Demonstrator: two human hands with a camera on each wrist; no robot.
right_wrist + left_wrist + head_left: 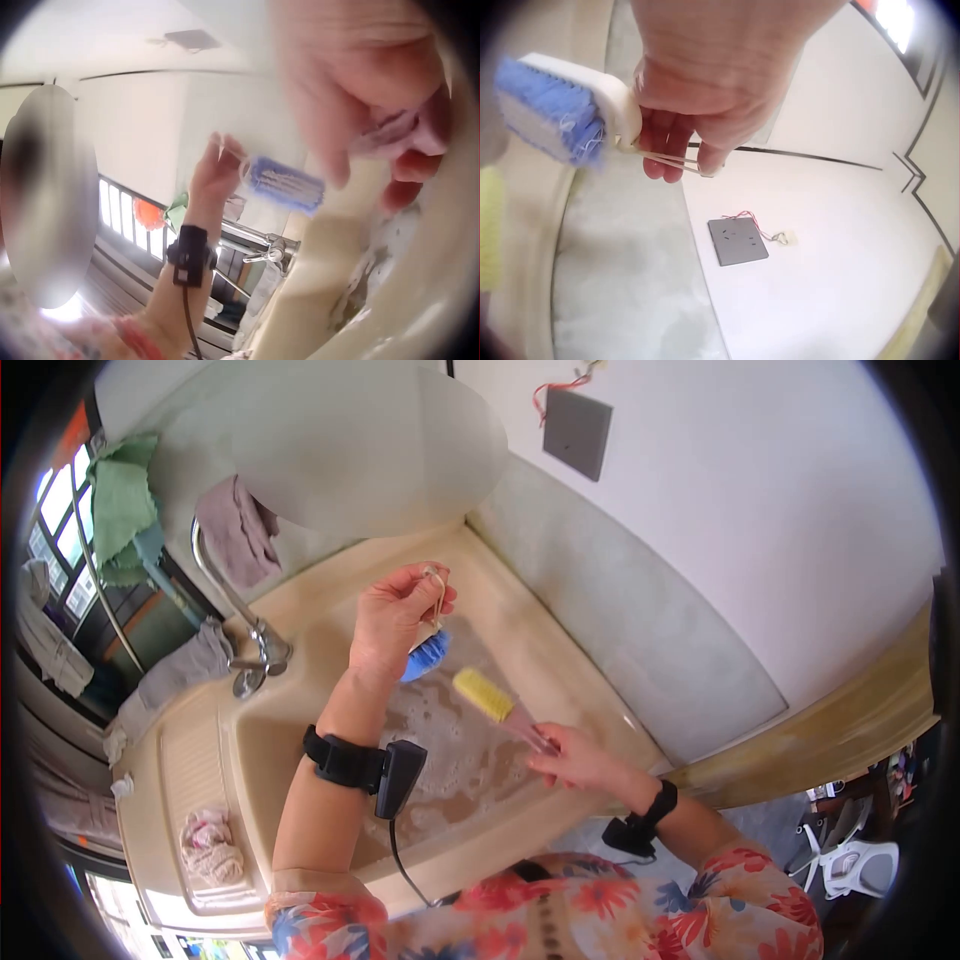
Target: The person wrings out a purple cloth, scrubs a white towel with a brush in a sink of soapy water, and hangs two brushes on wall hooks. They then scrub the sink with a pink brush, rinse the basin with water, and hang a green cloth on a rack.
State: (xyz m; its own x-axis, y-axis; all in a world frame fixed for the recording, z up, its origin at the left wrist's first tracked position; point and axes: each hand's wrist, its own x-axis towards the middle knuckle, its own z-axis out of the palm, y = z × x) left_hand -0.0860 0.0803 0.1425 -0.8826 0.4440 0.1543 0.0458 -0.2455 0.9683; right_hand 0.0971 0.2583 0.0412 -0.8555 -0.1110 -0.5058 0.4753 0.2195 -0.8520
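My left hand is raised over the sink and pinches a thin cord loop. From that loop hangs a scrub brush with blue bristles and a white back; the left wrist view shows its bristles facing away from the palm. Lower and to the right, my right hand grips the clear pinkish handle of a second brush with yellow bristles. Its bristle end points toward the left hand, above cloudy, foamy water. The two brushes are apart.
A chrome faucet stands at the sink's left corner. Bunched cloth lies on the ribbed drainboard. A mauve cloth hangs behind the faucet. A grey outlet plate with wires is on the white wall.
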